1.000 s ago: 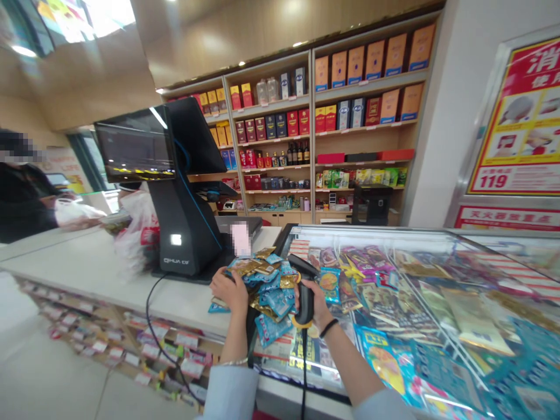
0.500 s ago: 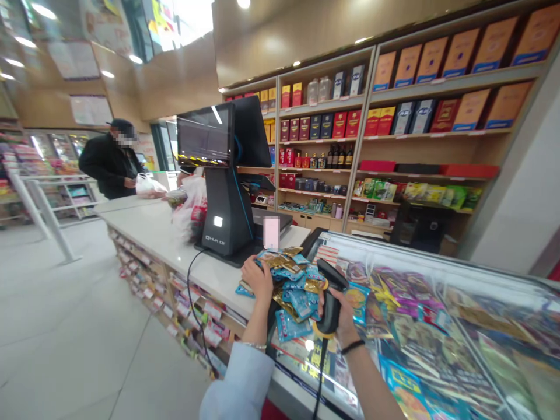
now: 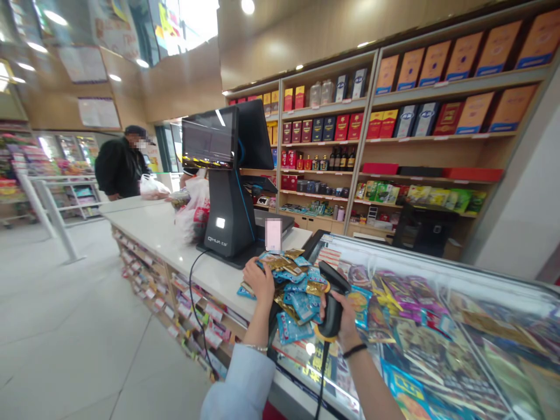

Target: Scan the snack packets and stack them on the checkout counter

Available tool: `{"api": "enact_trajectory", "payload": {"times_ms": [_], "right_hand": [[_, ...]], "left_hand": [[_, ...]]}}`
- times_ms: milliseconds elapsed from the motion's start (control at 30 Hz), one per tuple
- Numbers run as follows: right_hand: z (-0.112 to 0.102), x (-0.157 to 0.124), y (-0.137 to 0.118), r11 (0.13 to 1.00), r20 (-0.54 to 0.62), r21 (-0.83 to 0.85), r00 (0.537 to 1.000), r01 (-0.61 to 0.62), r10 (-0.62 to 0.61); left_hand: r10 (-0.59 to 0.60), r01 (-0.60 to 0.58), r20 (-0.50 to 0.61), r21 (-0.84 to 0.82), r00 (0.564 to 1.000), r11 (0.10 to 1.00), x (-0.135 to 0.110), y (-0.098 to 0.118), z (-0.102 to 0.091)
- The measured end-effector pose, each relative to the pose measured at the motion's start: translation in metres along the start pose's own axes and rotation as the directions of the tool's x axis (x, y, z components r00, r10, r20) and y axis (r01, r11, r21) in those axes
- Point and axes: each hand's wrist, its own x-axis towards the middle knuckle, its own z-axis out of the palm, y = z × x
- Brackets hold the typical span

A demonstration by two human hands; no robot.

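A black barcode scanner (image 3: 331, 312) with orange-yellow trim is gripped in my right hand (image 3: 345, 322), and its cable hangs down in front of the glass case. The scanner's head tilts up at the right side of a heap of small blue and gold snack packets (image 3: 297, 284). At the heap's left side, my left hand (image 3: 259, 281) has its fingers curled over some packets, their tips partly hidden among them. The heap lies where the white counter meets the glass case.
A black point-of-sale terminal (image 3: 231, 207) stands behind the heap, with a filled plastic bag (image 3: 192, 213) to its left. A person in dark clothes (image 3: 120, 163) is at the counter's far end by a white bag (image 3: 154, 188). The glass display case (image 3: 437, 326) holds packaged snacks.
The view has shifted slightly, so the scene sits a little further right. The person at the far end has changed posture, an arm lower. My hands keep nearly the same hold.
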Motion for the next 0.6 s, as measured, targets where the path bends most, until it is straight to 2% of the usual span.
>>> {"api": "enact_trajectory", "payload": {"times_ms": [200,600], "right_hand": [[0.0068,-0.0033,-0.0046,0.997,-0.067,0.07,0.997,0.041,-0.037],[0.0068,-0.0015,-0.0036,0.997,-0.074,0.011,0.995,0.073,-0.072]], "left_hand": [[0.007,-0.007,-0.005,0.006,1.0,1.0,0.0006,-0.0008,0.0006],[0.06,-0.068,-0.067,-0.126,0.996,0.99,0.0034,-0.0034,-0.0002]]}}
